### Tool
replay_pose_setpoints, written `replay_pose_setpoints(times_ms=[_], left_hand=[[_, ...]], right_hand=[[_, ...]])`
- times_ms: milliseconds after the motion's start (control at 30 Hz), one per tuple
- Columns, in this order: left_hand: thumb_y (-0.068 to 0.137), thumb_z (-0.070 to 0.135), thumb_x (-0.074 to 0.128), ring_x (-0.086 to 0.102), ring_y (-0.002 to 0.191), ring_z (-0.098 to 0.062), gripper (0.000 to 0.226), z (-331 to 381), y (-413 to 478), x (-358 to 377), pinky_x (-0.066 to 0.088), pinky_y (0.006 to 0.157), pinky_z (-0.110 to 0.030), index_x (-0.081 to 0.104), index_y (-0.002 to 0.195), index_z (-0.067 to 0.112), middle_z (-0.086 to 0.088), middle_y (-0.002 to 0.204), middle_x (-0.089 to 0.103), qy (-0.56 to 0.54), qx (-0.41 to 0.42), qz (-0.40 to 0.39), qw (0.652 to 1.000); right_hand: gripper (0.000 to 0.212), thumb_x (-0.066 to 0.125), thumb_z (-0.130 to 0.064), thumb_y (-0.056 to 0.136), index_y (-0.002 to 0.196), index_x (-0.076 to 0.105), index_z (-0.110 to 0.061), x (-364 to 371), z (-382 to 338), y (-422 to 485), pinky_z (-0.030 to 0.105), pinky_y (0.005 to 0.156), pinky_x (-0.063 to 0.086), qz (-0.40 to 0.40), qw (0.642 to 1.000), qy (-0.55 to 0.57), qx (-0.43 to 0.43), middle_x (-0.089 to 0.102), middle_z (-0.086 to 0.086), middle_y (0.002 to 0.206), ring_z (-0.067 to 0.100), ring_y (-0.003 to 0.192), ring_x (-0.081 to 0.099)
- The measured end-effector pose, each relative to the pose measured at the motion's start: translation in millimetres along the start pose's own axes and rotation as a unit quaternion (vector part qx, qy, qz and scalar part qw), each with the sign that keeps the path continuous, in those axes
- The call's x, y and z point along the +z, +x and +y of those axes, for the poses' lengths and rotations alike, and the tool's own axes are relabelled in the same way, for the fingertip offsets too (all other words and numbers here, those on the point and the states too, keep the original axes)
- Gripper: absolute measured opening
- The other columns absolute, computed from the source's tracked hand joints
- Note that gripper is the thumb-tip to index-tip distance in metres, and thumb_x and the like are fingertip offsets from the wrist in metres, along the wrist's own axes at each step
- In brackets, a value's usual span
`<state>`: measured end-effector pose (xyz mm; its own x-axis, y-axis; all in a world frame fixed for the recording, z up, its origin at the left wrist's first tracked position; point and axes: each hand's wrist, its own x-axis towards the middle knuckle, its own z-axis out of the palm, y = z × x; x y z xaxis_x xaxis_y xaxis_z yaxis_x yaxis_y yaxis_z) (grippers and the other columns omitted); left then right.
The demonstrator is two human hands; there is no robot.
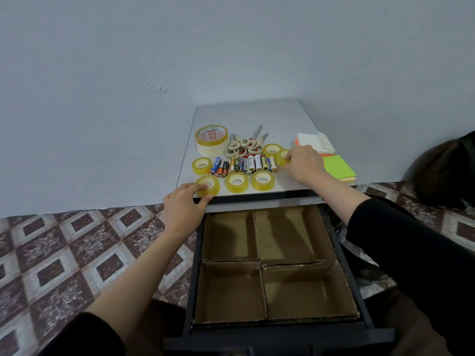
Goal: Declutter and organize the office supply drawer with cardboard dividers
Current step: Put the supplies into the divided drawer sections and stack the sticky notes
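Observation:
The open dark drawer (341,255) holds cardboard dividers (259,262) that form four empty compartments. On the cabinet top (246,114) lie several small yellow tape rolls, a row of batteries (244,164), scissors (245,145) and one large tape roll (211,139). My left hand (183,204) grips the front-left small tape roll (210,182) at the cabinet's front edge, thumb under it and fingers on top. My right hand (303,165) pinches another small tape roll (282,157) at the right end of the battery row.
Sticky note pads, a white and orange stack (314,142) and a green one (339,167), lie at the cabinet's right edge. A dark object (444,173) sits on the floor at the far right. Patterned floor tiles (64,253) lie to the left, a pale wall behind.

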<state>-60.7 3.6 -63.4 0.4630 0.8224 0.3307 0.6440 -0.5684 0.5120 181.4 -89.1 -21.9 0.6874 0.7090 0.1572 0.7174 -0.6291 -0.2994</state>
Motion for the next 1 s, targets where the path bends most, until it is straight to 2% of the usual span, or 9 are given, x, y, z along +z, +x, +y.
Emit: replay_pose_setpoints(times_ms=[200, 400, 467, 533, 633, 767, 833, 900, 1000], left_hand=[[0.086, 0.034, 0.064, 0.055, 0.111, -0.022, 0.030, 0.6, -1.8, 2.1, 0.039, 0.099, -0.047, 0.068, 0.110, 0.017, -0.006, 0.121, 0.061, 0.011, 0.008, -0.009, 1.000], [0.085, 0.033, 0.064, 0.056, 0.109, -0.022, 0.030, -1.6, -1.8, 3.6, 0.041, 0.098, -0.047, 0.068, 0.110, 0.016, -0.006, 0.120, 0.062, 0.008, 0.009, -0.009, 1.000], [0.085, 0.033, 0.064, 0.057, 0.107, -0.022, 0.030, -3.0, -1.8, 4.7, 0.041, 0.097, -0.048, 0.068, 0.110, 0.016, -0.006, 0.119, 0.062, 0.008, 0.008, -0.008, 1.000], [0.085, 0.033, 0.065, 0.058, 0.105, -0.022, 0.029, -3.7, -2.0, 6.4, 0.042, 0.095, -0.048, 0.068, 0.109, 0.017, -0.006, 0.117, 0.063, 0.007, 0.011, -0.008, 1.000], [0.085, 0.032, 0.065, 0.058, 0.104, -0.022, 0.029, -1.8, -2.3, 6.9, 0.043, 0.095, -0.047, 0.068, 0.109, 0.016, -0.006, 0.117, 0.063, 0.008, 0.013, -0.008, 1.000], [0.084, 0.031, 0.066, 0.057, 0.106, -0.023, 0.028, 1.7, -5.7, 5.0, 0.042, 0.095, -0.048, 0.069, 0.108, 0.016, -0.006, 0.117, 0.063, 0.005, 0.016, -0.009, 1.000], [0.082, 0.028, 0.069, 0.058, 0.106, -0.026, 0.027, 2.7, -11.4, 3.5, 0.043, 0.094, -0.050, 0.070, 0.106, 0.014, -0.009, 0.115, 0.064, 0.013, 0.048, -0.010, 0.999], [0.080, 0.024, 0.071, 0.058, 0.105, -0.027, 0.026, 5.1, -22.7, 3.2, 0.045, 0.092, -0.049, 0.071, 0.104, 0.013, -0.011, 0.113, 0.064, 0.026, 0.106, -0.027, 0.994], [0.078, 0.019, 0.073, 0.056, 0.107, -0.022, 0.027, 14.3, -46.4, 6.9, 0.044, 0.094, -0.038, 0.069, 0.105, 0.014, -0.008, 0.116, 0.062, 0.009, 0.173, -0.081, 0.981]], right_hand=[[0.028, 0.042, -0.001, 0.089, 0.103, 0.066, -0.005, 1.5, -1.8, -6.1, 0.030, 0.066, 0.038, -0.032, 0.998, -0.053, -0.023, 0.062, 0.016, 0.108, 0.034, 0.100, 0.058], [0.028, 0.049, -0.005, 0.090, 0.115, 0.061, -0.007, -3.0, -8.8, -8.3, 0.030, 0.071, 0.040, -0.025, 0.999, -0.021, -0.028, 0.062, 0.015, 0.113, 0.031, 0.104, 0.058], [0.024, 0.056, -0.013, 0.088, 0.111, 0.060, -0.007, -7.1, -13.4, -13.0, 0.030, 0.069, 0.040, -0.022, 0.998, 0.005, -0.061, 0.063, 0.012, 0.104, 0.028, 0.097, 0.057], [0.028, 0.061, -0.031, 0.086, 0.106, 0.058, -0.012, -9.6, -18.5, -21.0, 0.028, 0.066, 0.036, -0.047, 0.993, 0.017, -0.110, 0.059, 0.006, 0.092, 0.023, 0.089, 0.054], [0.036, 0.062, -0.044, 0.085, 0.110, 0.057, -0.019, -2.3, -23.1, -30.5, 0.028, 0.068, 0.039, -0.098, 0.981, -0.052, -0.161, 0.059, 0.002, 0.102, 0.021, 0.096, 0.055], [0.028, 0.062, -0.036, 0.088, 0.109, 0.063, -0.018, 6.4, -21.8, -38.0, 0.029, 0.069, 0.043, -0.090, 0.984, -0.033, -0.152, 0.061, 0.006, 0.111, 0.022, 0.098, 0.057], [0.028, 0.062, -0.035, 0.088, 0.110, 0.065, -0.017, 5.9, -19.9, -42.3, 0.028, 0.070, 0.042, -0.089, 0.985, -0.016, -0.148, 0.062, 0.006, 0.110, 0.022, 0.099, 0.057], [0.027, 0.063, -0.034, 0.088, 0.107, 0.066, -0.017, 2.6, -15.8, -49.8, 0.027, 0.071, 0.043, -0.090, 0.984, 0.003, -0.152, 0.064, 0.003, 0.103, 0.020, 0.091, 0.056], [0.024, 0.063, -0.033, 0.087, 0.105, 0.067, -0.017, -4.9, -2.4, -64.7, 0.024, 0.067, 0.037, -0.094, 0.982, 0.035, -0.160, 0.056, -0.003, 0.085, 0.014, 0.079, 0.049]])
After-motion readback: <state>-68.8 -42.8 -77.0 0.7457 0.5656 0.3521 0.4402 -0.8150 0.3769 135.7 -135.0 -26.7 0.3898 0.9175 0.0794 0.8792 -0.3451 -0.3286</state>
